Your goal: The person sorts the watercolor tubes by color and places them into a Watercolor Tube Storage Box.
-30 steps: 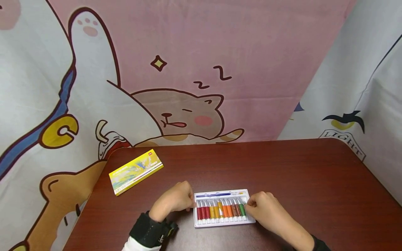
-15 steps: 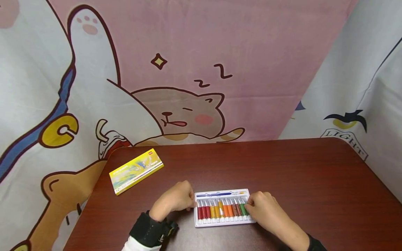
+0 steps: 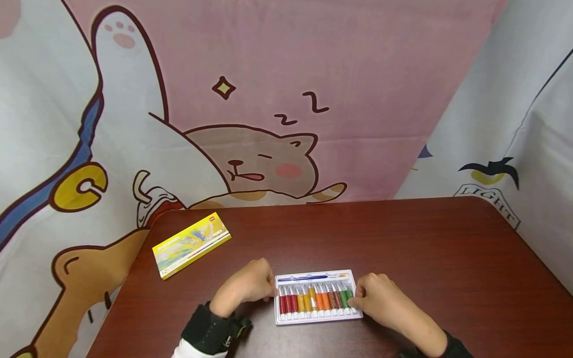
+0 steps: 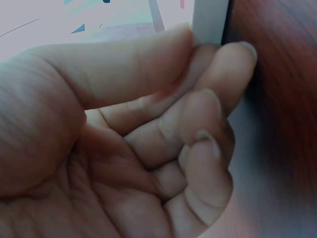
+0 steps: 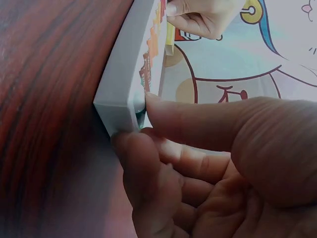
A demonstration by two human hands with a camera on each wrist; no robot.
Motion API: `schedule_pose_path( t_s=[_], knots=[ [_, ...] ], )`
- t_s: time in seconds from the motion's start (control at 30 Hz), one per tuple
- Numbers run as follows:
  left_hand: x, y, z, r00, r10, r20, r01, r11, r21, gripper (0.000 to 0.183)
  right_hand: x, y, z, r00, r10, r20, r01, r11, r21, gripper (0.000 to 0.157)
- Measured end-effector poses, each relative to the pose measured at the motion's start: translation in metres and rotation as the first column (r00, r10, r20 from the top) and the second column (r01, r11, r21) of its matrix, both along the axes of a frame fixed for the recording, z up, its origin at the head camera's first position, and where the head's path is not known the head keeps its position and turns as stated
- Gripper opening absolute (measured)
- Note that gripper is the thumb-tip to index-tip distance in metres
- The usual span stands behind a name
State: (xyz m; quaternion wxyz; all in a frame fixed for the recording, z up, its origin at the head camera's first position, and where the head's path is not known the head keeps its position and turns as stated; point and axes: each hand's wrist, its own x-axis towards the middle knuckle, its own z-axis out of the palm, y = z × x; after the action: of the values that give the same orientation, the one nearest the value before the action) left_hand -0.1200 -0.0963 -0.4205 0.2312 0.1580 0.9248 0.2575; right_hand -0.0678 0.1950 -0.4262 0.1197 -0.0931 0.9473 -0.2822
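A white plastic tray (image 3: 319,322) lies on the table in the head view, holding a row of paint tubes (image 3: 313,302) that run from red through yellow, orange and brown to green. Along its far side lies a thin blue paintbrush (image 3: 304,278). My left hand (image 3: 246,284) pinches the tray's left end; the left wrist view has the thumb and index finger at the white rim (image 4: 208,21), other fingers curled in. At the opposite end, my right hand (image 3: 386,302) pinches the rim, thumb above and fingers below, beside the green tubes. My thumb hides part of that corner.
A yellow box (image 3: 192,246) with a printed picture lies at the table's back left. The brown wooden table (image 3: 403,238) reaches back to a cloth (image 3: 358,74) printed with cartoon animals.
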Motion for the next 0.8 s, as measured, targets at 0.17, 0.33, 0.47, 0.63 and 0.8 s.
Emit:
schedule_pose_path(
  t_s=[0.17,0.33,0.47,0.63,0.8],
  knots=[
    [-0.0002,-0.0007,0.0002,1.0,-0.007,0.003,0.007,1.0,-0.005,0.026,-0.0018,0.001,-0.0033,1.0,0.014,0.0,-0.014,1.0,-0.028,0.032],
    [-0.0004,-0.0007,0.0003,1.0,-0.01,0.006,0.01,1.0,-0.006,0.026,-0.0031,0.0008,-0.0057,1.0,0.019,-0.005,-0.019,0.999,-0.05,0.032],
    [-0.0002,-0.0008,0.0001,1.0,-0.012,-0.002,0.012,1.0,-0.008,0.027,-0.0036,-0.0001,-0.0069,1.0,0.025,-0.016,-0.025,0.999,-0.047,0.032],
    [0.0003,-0.0009,0.0005,1.0,-0.011,-0.015,0.011,1.0,-0.001,0.027,-0.0034,-0.0012,-0.0083,0.999,0.01,-0.033,-0.011,0.999,-0.033,0.034],
    [0.0007,-0.001,0.0004,1.0,-0.011,-0.021,0.011,1.0,0.003,0.027,-0.0026,-0.001,-0.0095,0.999,-0.008,-0.032,0.007,0.999,-0.038,0.033]
  ],
)
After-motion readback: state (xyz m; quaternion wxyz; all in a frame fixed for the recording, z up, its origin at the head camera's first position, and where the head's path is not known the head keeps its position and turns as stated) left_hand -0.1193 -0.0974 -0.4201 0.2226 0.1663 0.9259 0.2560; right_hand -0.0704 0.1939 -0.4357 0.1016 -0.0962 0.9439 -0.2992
